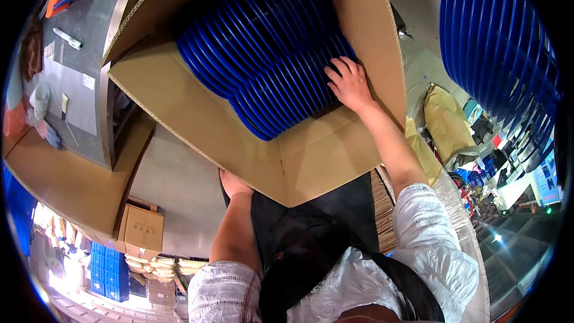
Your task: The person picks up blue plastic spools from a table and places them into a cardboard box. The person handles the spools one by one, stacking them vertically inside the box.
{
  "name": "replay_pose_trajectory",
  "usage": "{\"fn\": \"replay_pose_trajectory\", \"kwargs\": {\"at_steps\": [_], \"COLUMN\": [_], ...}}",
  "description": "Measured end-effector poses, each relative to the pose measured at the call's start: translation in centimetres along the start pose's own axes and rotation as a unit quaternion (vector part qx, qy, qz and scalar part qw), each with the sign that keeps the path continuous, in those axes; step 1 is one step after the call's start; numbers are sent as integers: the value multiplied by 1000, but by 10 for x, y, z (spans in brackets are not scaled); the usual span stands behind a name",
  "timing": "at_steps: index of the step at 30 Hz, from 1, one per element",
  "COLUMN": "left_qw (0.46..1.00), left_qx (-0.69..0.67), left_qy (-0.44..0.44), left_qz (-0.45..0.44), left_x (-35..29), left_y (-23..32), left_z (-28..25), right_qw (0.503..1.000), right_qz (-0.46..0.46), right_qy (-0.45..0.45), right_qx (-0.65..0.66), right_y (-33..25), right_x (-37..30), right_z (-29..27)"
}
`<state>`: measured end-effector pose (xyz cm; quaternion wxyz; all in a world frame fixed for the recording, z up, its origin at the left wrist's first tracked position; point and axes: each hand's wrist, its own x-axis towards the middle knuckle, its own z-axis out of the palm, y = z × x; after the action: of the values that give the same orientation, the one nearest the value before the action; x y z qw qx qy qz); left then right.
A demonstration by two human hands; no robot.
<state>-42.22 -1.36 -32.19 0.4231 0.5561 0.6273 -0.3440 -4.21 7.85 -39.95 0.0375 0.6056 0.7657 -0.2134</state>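
An open cardboard box [203,119] tilts in front of me, its mouth facing my body. Inside lie close-packed blue round pieces [269,78], their glossy rims lined up in two adjoining rows; whether they are basins, lids or rings I cannot tell. My right hand [350,85] reaches into the box, fingers spread and slightly bent, resting on the blue rims by the right wall. At the near left edge of the box is my left hand [236,185], its fingers hidden behind the cardboard.
Another tall stack of blue round pieces [496,42] stands at the right. A grey table [78,78] with a marker pen [67,39] is at the left. Below it are a smaller carton [143,227] and blue crates [109,272]. A brown paper sack [447,122] stands right of the box.
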Motion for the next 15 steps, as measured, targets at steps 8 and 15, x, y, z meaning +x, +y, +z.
{"fn": "replay_pose_trajectory", "kwargs": {"at_steps": [8,15], "left_qw": [1000,1000], "left_qx": [-5,3], "left_qy": [8,9], "left_qz": [0,12], "left_x": [-1,-5], "left_y": [-2,0], "left_z": [4,-8], "right_qw": [1000,999], "right_qz": [-7,37], "right_qy": [-21,-14], "right_qx": [12,11], "right_y": [3,1], "right_x": [0,1], "right_z": [0,3]}}
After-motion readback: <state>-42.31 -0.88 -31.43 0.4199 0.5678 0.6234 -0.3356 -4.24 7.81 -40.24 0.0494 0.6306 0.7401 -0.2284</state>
